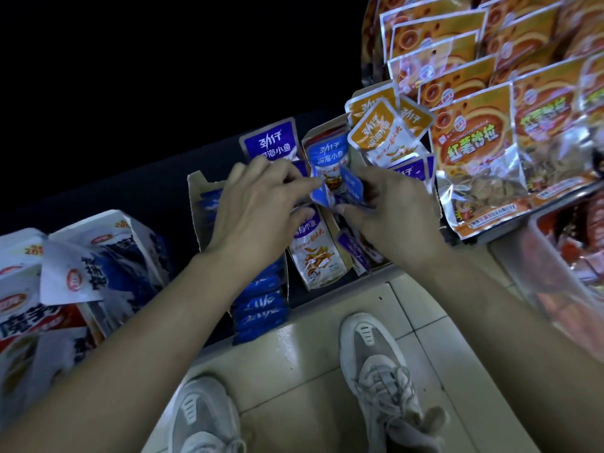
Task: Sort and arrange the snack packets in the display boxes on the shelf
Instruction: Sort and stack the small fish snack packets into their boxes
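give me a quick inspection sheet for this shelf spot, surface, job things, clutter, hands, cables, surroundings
surface: dark shelf carrying open cardboard display boxes
job's things: held blue packets between both hands; stacked blue packets filling the left box; orange packets upright at the back; purple packet upright behind the hands
clutter: white-and-blue cartons at the left, one flap open
grippers: left hand pinches the held blue packets with its fingers; right hand grips the same bunch
cables: nothing seen
surroundings: large orange bags at the right; clear bin below them; tiled floor; grey shoes
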`<state>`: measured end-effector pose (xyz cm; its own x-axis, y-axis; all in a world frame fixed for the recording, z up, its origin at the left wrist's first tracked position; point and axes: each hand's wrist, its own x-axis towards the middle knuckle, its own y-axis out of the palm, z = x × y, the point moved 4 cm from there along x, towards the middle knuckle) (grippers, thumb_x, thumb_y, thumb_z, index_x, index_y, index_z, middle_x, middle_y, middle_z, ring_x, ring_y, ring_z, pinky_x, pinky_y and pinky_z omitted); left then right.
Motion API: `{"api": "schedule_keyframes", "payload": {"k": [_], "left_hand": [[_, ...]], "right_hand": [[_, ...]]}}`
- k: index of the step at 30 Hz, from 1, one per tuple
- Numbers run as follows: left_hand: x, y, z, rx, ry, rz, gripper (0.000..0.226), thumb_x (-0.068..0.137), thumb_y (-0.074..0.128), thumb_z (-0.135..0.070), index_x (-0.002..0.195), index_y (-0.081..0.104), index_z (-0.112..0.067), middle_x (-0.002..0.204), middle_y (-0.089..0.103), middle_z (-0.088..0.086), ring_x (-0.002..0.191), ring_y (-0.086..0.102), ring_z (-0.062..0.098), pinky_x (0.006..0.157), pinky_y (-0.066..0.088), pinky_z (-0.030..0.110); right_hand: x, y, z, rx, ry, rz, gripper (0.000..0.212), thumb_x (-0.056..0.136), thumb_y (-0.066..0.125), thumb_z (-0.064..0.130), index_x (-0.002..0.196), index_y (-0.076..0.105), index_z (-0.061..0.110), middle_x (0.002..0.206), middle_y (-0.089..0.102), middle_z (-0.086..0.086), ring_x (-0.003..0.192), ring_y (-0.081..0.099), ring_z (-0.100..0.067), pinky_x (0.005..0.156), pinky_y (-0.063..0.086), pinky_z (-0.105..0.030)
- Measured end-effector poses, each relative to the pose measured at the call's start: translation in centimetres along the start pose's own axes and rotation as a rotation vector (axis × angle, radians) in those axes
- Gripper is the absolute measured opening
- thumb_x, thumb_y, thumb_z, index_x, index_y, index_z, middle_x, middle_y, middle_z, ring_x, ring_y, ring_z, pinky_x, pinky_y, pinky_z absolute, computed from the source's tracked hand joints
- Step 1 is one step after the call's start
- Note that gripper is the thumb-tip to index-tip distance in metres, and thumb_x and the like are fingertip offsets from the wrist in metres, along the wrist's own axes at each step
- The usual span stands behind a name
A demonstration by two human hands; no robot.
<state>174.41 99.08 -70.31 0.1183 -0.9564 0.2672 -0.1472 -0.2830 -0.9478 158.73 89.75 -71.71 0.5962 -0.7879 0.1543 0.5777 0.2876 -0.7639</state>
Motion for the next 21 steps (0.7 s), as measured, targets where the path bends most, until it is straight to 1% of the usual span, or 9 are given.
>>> {"api": "schedule_keyframes", "payload": {"k": [2, 3, 5, 7, 9, 12, 15, 18, 21], "left_hand": [[0.4, 0.4, 0.0, 0.013, 0.019, -0.019, 0.040, 0.087, 0.078, -0.032, 0.125, 0.071, -0.025, 0.102, 0.067, 0.000, 0.096, 0.056, 0.028, 0.080, 0.033, 0.038], [0.5, 0.5, 0.0, 0.015, 0.022, -0.040, 0.036, 0.087, 0.078, -0.031, 0.122, 0.073, -0.025, 0.099, 0.067, 0.000, 0.093, 0.056, 0.027, 0.079, 0.032, 0.038], [0.7, 0.5, 0.3, 0.005, 0.021, -0.085, 0.028, 0.086, 0.078, -0.028, 0.114, 0.076, -0.024, 0.093, 0.066, 0.000, 0.089, 0.057, 0.027, 0.077, 0.030, 0.035], [0.9, 0.4, 0.4, -0.028, 0.021, -0.127, 0.022, 0.086, 0.077, -0.027, 0.107, 0.078, -0.023, 0.092, 0.064, 0.000, 0.088, 0.057, 0.026, 0.078, 0.030, 0.034], [0.8, -0.1, 0.4, -0.089, 0.023, -0.173, 0.018, 0.088, 0.071, -0.028, 0.102, 0.078, -0.021, 0.096, 0.064, 0.000, 0.092, 0.057, 0.026, 0.079, 0.032, 0.033], [-0.1, -1.7, 0.4, -0.223, -0.017, -0.252, 0.018, 0.091, 0.065, -0.032, 0.098, 0.077, -0.019, 0.102, 0.070, -0.003, 0.097, 0.059, 0.021, 0.082, 0.039, 0.035], [-1.7, -3.6, 1.3, -0.316, -0.136, -0.341, 0.020, 0.096, 0.065, -0.033, 0.099, 0.074, -0.016, 0.095, 0.072, -0.004, 0.091, 0.065, 0.016, 0.079, 0.052, 0.043], [-3.5, -6.0, 2.6, -0.456, -0.262, -0.432, 0.014, 0.100, 0.066, -0.028, 0.097, 0.069, -0.015, 0.086, 0.063, -0.020, 0.079, 0.061, -0.006, 0.072, 0.049, 0.016], [-6.0, -8.2, 3.6, -0.529, -0.350, -0.505, 0.008, 0.101, 0.065, -0.024, 0.095, 0.061, -0.020, 0.086, 0.062, -0.018, 0.076, 0.060, -0.006, 0.069, 0.044, 0.012]], "right_hand": [[0.1, 0.0, -0.2, -0.077, -0.040, -0.007, 0.011, 0.090, 0.071, 0.020, 0.092, 0.069, 0.009, 0.061, 0.054, 0.004, 0.055, 0.048, -0.014, 0.051, 0.033, -0.024], [0.2, 0.0, -0.5, -0.086, -0.037, -0.011, 0.014, 0.092, 0.067, 0.018, 0.084, 0.067, 0.007, 0.056, 0.047, 0.004, 0.049, 0.042, -0.014, 0.047, 0.028, -0.024], [0.2, -0.2, -1.3, -0.065, -0.027, -0.030, 0.021, 0.095, 0.061, 0.018, 0.080, 0.066, 0.004, 0.055, 0.050, -0.002, 0.049, 0.044, -0.018, 0.046, 0.034, -0.026], [-0.1, -0.6, -1.5, 0.002, -0.018, -0.072, 0.022, 0.097, 0.058, 0.020, 0.087, 0.069, 0.005, 0.060, 0.058, -0.008, 0.052, 0.052, -0.025, 0.049, 0.043, -0.038], [-0.6, -1.2, -1.5, 0.104, 0.009, -0.159, 0.020, 0.099, 0.058, 0.022, 0.099, 0.073, 0.009, 0.066, 0.065, -0.007, 0.057, 0.059, -0.024, 0.053, 0.049, -0.042], [-1.5, -2.3, -0.4, 0.324, 0.017, -0.280, 0.019, 0.099, 0.061, 0.018, 0.113, 0.073, 0.015, 0.089, 0.074, 0.004, 0.081, 0.069, -0.016, 0.069, 0.056, -0.033], [-2.0, -3.2, 1.5, 0.389, -0.035, -0.363, 0.018, 0.098, 0.063, 0.017, 0.114, 0.069, 0.021, 0.094, 0.068, 0.017, 0.091, 0.068, -0.020, 0.077, 0.054, -0.027], [-2.2, -3.6, 3.7, 0.508, -0.059, -0.375, 0.017, 0.097, 0.063, 0.014, 0.113, 0.070, 0.013, 0.096, 0.070, 0.018, 0.091, 0.069, -0.014, 0.077, 0.054, -0.025], [-2.4, -3.8, 5.8, 0.596, -0.079, -0.365, 0.015, 0.096, 0.064, 0.011, 0.110, 0.068, 0.016, 0.090, 0.071, 0.017, 0.081, 0.070, -0.012, 0.071, 0.057, -0.028]]}}
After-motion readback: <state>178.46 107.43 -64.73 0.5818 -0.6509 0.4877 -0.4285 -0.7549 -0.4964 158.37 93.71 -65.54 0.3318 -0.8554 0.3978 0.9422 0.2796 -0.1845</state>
